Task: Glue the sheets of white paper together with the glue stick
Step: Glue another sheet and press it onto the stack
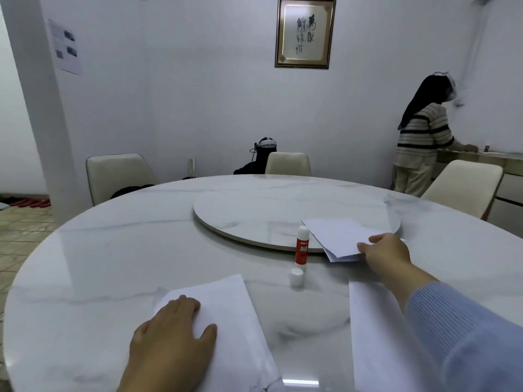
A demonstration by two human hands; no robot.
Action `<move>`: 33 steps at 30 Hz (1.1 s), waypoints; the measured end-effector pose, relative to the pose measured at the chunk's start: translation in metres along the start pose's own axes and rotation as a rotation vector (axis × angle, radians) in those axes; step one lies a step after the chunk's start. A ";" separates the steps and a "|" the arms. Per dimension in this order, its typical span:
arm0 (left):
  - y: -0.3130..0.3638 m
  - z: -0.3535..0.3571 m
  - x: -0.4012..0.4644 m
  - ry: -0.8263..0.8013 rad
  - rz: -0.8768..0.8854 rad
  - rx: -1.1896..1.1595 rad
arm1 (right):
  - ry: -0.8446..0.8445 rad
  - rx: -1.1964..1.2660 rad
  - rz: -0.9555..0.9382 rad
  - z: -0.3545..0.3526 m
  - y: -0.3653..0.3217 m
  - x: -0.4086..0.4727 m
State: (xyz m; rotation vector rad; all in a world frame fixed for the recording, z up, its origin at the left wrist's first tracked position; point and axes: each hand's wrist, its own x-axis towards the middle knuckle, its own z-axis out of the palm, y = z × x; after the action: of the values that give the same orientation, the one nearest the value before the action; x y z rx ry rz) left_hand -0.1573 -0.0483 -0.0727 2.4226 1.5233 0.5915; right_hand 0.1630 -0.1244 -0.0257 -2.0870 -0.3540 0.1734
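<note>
A white sheet of paper (pixel 235 312) lies near the table's front edge, and my left hand (pixel 172 338) rests flat on it with fingers spread. My right hand (pixel 387 254) reaches forward and pinches the near corner of a small stack of white sheets (pixel 336 236) that overlaps the turntable's rim. Another white sheet (pixel 376 329) lies under my right forearm. A red and white glue stick (pixel 301 246) stands upright and uncapped between the papers. Its white cap (pixel 297 277) sits on the table just in front of it.
The round marble table (pixel 113 250) carries a raised turntable (pixel 254 210) at its centre. Cream chairs (pixel 116 174) stand around the far side. A person in a striped top (pixel 421 137) stands at a counter at the back right.
</note>
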 end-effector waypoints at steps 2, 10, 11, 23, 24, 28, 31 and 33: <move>-0.001 0.001 0.000 0.008 0.011 0.003 | 0.030 -0.069 -0.006 -0.003 -0.004 -0.005; 0.004 0.009 -0.003 -0.091 0.071 0.081 | -0.241 -0.232 -0.333 0.035 -0.030 -0.051; 0.004 0.009 -0.003 -0.099 0.075 0.082 | -0.267 -0.252 -0.321 0.044 -0.032 -0.052; 0.008 -0.001 0.005 -0.233 0.116 0.217 | -0.200 -0.098 -0.691 0.062 -0.051 -0.085; 0.010 -0.004 0.010 -0.229 0.127 0.222 | -0.284 -0.151 -0.716 0.058 -0.054 -0.092; 0.019 0.007 0.029 -0.168 0.226 0.155 | -0.388 -0.173 -0.679 0.061 -0.051 -0.111; 0.016 0.023 0.029 -0.251 0.240 0.128 | -0.313 -0.013 -0.657 0.078 -0.036 -0.119; 0.013 0.026 0.030 -0.261 0.243 0.126 | -0.319 0.115 -0.619 0.088 -0.029 -0.120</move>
State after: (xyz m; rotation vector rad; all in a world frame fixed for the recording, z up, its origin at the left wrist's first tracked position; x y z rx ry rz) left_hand -0.1236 -0.0266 -0.0848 2.6765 1.2068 0.2108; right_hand 0.0209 -0.0771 -0.0488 -1.7444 -1.1320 0.1487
